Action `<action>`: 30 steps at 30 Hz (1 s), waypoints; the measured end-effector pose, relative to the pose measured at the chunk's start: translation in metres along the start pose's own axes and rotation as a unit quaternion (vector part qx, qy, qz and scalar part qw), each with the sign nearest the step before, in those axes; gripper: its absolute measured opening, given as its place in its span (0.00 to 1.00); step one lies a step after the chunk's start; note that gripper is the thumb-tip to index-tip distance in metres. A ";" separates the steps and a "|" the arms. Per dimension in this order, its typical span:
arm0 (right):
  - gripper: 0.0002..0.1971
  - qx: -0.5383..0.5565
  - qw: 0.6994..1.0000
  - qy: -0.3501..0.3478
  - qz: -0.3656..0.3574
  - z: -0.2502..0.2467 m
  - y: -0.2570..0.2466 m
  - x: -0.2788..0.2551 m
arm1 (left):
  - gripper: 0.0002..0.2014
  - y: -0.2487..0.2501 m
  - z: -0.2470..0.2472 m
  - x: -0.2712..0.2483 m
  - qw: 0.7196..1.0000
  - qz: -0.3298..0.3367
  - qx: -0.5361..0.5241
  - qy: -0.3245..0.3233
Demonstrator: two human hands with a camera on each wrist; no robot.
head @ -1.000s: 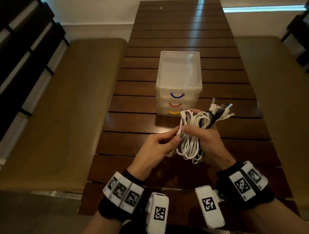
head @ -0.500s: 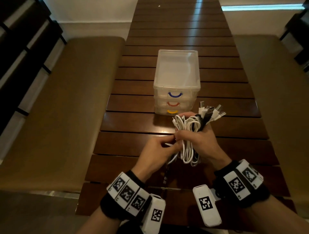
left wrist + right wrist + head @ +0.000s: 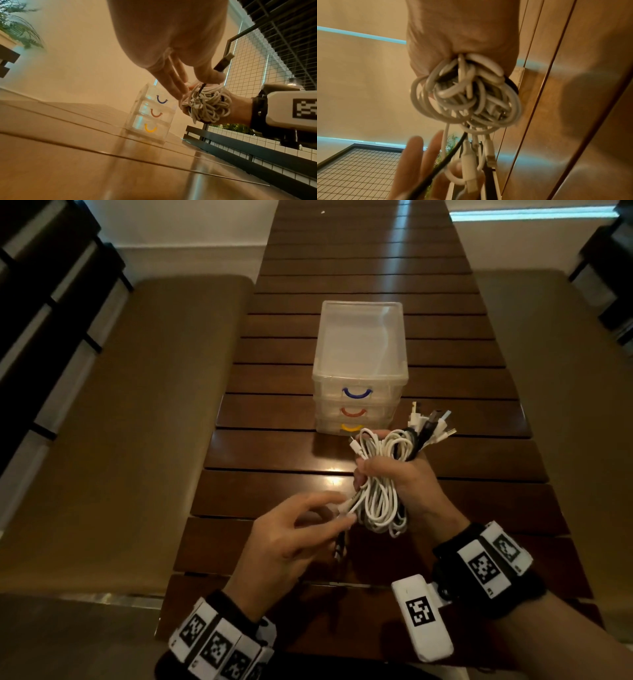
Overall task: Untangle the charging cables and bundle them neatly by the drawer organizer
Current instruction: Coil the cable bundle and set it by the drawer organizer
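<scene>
Both forearms are bare; the left wrist wears a black fabric wristband faced with a row of white square plates printed with black-and-white fiducial patterns; the right wrist wears a matching black band with white marker plates; just beside it, on the inner wrist, sits a white rounded-rectangle camera block bearing one such marker.

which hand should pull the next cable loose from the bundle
Left. The right hand is wrapped around the cable bundle, holding it above the table, so it is occupied. The left hand already pinches a strand at the bundle's lower edge, other fingers free.
</scene>
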State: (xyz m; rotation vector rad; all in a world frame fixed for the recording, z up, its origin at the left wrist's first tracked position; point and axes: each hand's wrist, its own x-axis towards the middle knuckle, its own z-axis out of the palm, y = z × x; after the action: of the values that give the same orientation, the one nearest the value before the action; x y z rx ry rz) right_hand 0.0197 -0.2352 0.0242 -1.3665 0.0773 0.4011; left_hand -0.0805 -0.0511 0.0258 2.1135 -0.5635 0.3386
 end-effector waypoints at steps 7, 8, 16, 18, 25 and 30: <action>0.17 -0.043 0.997 -0.007 -0.067 0.004 0.003 -0.003 | 0.08 0.006 0.020 0.006 0.973 -0.150 -0.128 0.123; 0.17 -0.050 0.995 -0.013 -0.089 0.005 0.004 -0.005 | 0.08 0.008 0.024 0.008 0.966 -0.176 -0.131 0.139; 0.19 -0.037 0.992 -0.024 -0.122 0.009 0.014 -0.021 | 0.16 0.013 0.045 0.027 0.898 -0.327 -0.221 0.192; 0.20 -0.022 0.992 -0.034 -0.123 0.011 0.013 -0.023 | 0.15 0.014 0.049 0.030 0.878 -0.343 -0.270 0.198; 0.20 -0.026 0.991 -0.031 -0.126 0.009 0.016 -0.023 | 0.19 0.013 0.058 0.037 0.705 -0.448 -0.533 0.134; 0.25 -0.025 0.993 -0.089 -0.074 0.008 0.008 -0.014 | 0.23 -0.001 0.045 0.040 0.674 -0.453 -0.580 0.057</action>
State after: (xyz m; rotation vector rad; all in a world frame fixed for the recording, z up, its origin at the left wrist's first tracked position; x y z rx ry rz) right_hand 0.0022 -0.2297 0.0223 -1.3696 -0.1828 0.4002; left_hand -0.0440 -0.0980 0.0173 0.8605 0.3750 -0.4062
